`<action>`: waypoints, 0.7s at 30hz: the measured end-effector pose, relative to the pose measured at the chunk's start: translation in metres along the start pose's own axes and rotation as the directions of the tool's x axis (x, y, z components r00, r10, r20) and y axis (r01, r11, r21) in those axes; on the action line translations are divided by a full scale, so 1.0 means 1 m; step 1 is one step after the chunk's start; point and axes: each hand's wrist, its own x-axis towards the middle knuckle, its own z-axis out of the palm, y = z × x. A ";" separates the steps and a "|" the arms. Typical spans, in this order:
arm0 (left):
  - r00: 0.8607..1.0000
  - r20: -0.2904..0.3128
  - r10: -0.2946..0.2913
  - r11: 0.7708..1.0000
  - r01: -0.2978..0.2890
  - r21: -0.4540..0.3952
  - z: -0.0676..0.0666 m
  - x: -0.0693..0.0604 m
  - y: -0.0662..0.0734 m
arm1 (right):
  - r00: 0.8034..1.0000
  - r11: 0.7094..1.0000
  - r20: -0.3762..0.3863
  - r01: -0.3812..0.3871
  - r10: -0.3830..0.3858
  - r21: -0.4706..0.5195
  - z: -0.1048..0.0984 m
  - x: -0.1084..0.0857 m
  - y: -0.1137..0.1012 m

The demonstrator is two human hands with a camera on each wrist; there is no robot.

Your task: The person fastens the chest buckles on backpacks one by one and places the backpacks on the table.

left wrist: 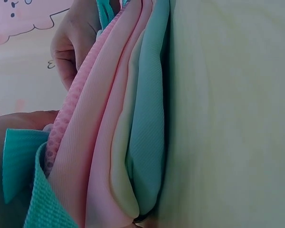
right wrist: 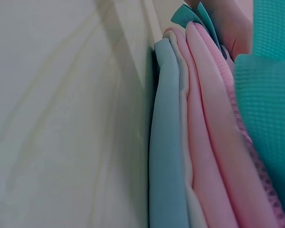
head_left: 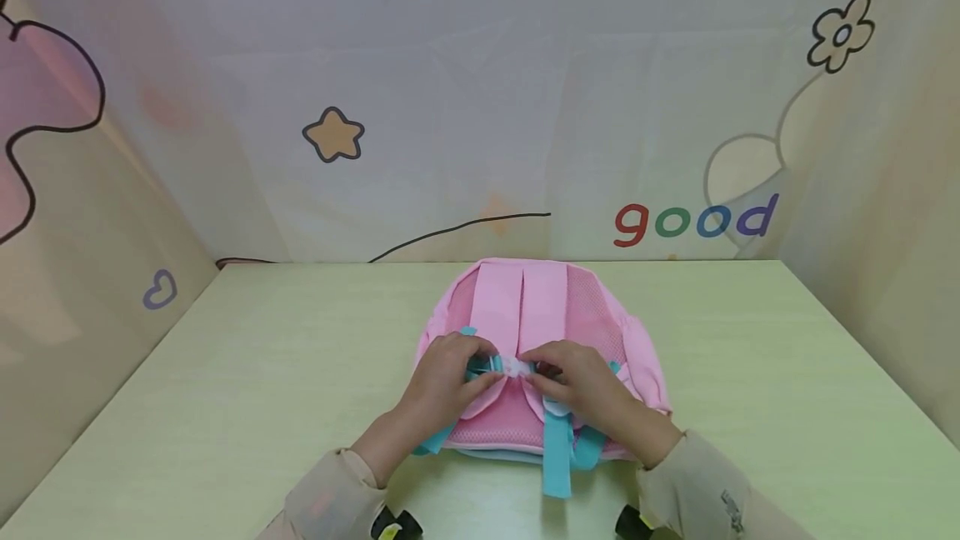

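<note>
A pink child's backpack (head_left: 592, 298) lies with its straps and mesh back panel facing up. Across its two shoulder straps (head_left: 543, 298) sits a white chest buckle (head_left: 514, 367) with teal webbing. My left hand (head_left: 450, 373) pinches the buckle's left side and the teal webbing (head_left: 480, 367) between thumb and fingers. From the other side, my right hand (head_left: 585, 382) pinches the right end, its fingers hiding most of that part. Whether the buckle halves are fastened cannot be made out. In the left wrist view the pink and teal layers of the bag's lower edge (left wrist: 149, 95) show.
Loose teal strap ends (head_left: 557, 457) hang over the bag's near edge. A pale green tabletop (head_left: 225, 382) lies under the bag. Behind it hangs a printed cloth backdrop (head_left: 450, 148), with more cloth at both sides.
</note>
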 end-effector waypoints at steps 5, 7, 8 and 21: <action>1.000 0.001 -0.003 1.000 0.003 -0.014 0.000 -0.001 -0.001 | 1.000 1.000 -0.005 0.009 -0.009 0.022 0.000 0.000 -0.001; 1.000 0.002 -0.002 1.000 0.002 -0.015 0.001 -0.001 -0.001 | 1.000 0.999 -0.007 0.005 -0.005 0.031 0.001 0.000 -0.001; 1.000 0.003 -0.003 1.000 0.003 -0.017 0.000 -0.001 -0.001 | 1.000 0.999 -0.010 0.006 -0.005 0.036 0.001 0.000 0.000; 1.000 0.023 -0.004 0.998 0.005 -0.058 0.000 -0.001 -0.006 | 1.000 0.996 -0.023 0.004 -0.001 0.089 0.004 0.001 0.001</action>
